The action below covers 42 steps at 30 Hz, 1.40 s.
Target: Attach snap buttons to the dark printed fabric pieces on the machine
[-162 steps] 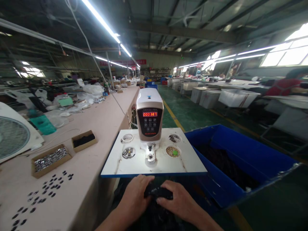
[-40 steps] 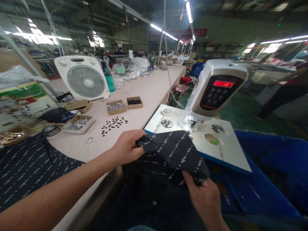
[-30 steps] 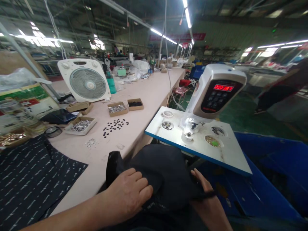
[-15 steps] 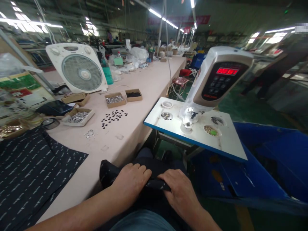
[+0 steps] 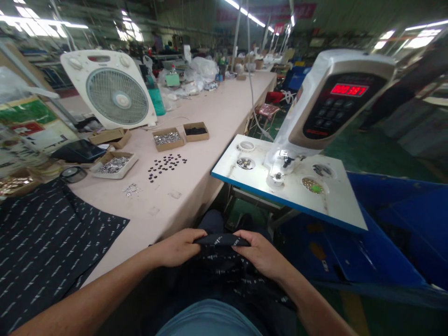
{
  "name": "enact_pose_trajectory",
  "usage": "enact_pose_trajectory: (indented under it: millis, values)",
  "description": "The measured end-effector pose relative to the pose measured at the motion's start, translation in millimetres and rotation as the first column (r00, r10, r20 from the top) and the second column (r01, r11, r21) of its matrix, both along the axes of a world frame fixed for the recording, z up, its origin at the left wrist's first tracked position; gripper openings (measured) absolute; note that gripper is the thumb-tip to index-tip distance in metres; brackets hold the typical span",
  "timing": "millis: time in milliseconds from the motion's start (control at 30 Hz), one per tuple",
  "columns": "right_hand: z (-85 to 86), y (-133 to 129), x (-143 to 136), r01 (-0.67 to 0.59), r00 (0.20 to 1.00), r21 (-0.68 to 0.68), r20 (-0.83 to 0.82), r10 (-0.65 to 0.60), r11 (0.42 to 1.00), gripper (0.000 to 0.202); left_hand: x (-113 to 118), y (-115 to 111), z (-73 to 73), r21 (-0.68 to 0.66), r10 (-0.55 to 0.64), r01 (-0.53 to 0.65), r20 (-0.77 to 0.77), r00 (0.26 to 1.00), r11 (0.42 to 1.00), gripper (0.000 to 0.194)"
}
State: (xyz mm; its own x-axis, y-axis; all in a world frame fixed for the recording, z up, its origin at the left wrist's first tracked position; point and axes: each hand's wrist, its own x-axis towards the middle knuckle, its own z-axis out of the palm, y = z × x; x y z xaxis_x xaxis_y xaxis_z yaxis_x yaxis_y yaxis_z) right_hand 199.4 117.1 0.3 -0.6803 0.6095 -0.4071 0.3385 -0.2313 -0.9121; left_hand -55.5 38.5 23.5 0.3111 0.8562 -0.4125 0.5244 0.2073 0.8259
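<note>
Dark fabric with small white marks (image 5: 224, 261) lies over my lap, its upper edge stretched between both hands. My left hand (image 5: 180, 247) pinches that edge on the left, thumb and fingers pressed together on it. On the right, my right hand (image 5: 257, 249) grips the same edge between thumb and fingers. Beyond my right hand stands a snap-press machine (image 5: 336, 100) with a lit red display, its head over a white board (image 5: 248, 179) with blue edging. Cups of small metal parts are set into the board.
On the long table (image 5: 196, 182) are a white fan (image 5: 117, 95), small boxes of metal parts (image 5: 168, 139), loose black pieces (image 5: 164, 165) and another dark patterned cloth (image 5: 52, 242). Blue bins (image 5: 392, 242) stand at the right. A person's dark clothing shows at the far right.
Both hands have moved apart and slightly up, drawing the fabric edge out between them, and more of its white marks show. The camera view has shifted a little.
</note>
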Motion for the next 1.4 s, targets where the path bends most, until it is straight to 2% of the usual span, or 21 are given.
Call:
enact_pose_trajectory:
  millis: [133, 300, 400, 467, 567, 667, 900, 1067, 1167, 1300, 1400]
  values:
    - [4.9, 3, -5, 0.035, 0.998, 0.052, 0.042, -0.037, 0.998, 0.022, 8, -1, -4.1, -0.160, 0.160, -0.138, 0.132, 0.978, 0.978, 0.023]
    - [11.4, 5, -13, 0.035, 0.999, 0.003, 0.040, -0.035, 0.999, 0.027, 10, -3, -7.4, -0.415, 0.388, -0.233, 0.343, 0.856, 0.880, 0.032]
    - [12.9, 6, -15, -0.023, 1.000, -0.001, 0.016, 0.023, 1.000, 0.035, 9, -5, -11.0, -0.483, 0.473, -0.271, 0.367, 0.801, 0.833, 0.034]
    - [12.7, 5, -16, -0.066, 0.998, 0.009, 0.021, 0.066, 0.998, 0.038, 8, -6, -13.8, -0.488, 0.499, -0.294, 0.367, 0.785, 0.822, 0.034]
    - [11.0, 2, -21, -0.085, 0.996, 0.002, 0.023, 0.085, 0.996, 0.029, 8, -8, -16.8, -0.474, 0.500, -0.297, 0.391, 0.773, 0.829, 0.034]
    - [11.2, -1, -26, -0.053, 0.999, -0.016, -0.007, 0.053, 0.998, 0.020, 8, -10, -18.1, -0.473, 0.498, -0.283, 0.427, 0.755, 0.834, 0.037]
    - [24.9, -1, -33, -0.019, 0.999, -0.010, -0.051, 0.018, 1.000, 0.015, 7, -15, -19.8, -0.467, 0.394, -0.134, 0.520, 0.758, 0.874, 0.037]
    - [26.6, -2, -34, -0.008, 0.999, 0.033, -0.039, 0.009, 0.999, 0.011, 12, -15, -15.9, -0.508, 0.415, -0.141, 0.481, 0.772, 0.850, 0.035]
    - [26.1, -2, -33, -0.015, 1.000, 0.048, -0.018, 0.016, 0.999, 0.011, 17, -14, -13.7, -0.507, 0.444, -0.174, 0.481, 0.756, 0.844, 0.030]
    - [27.4, 11, -21, -0.104, 0.994, 0.130, 0.038, 0.100, 0.986, 0.021, 23, -9, -13.9, -0.485, 0.448, -0.193, 0.488, 0.749, 0.853, 0.023]
    - [34.2, 33, -13, -0.176, 0.984, 0.152, 0.002, 0.178, 0.973, 0.053, 28, -3, -19.6, -0.409, 0.399, -0.198, 0.497, 0.771, 0.891, 0.018]
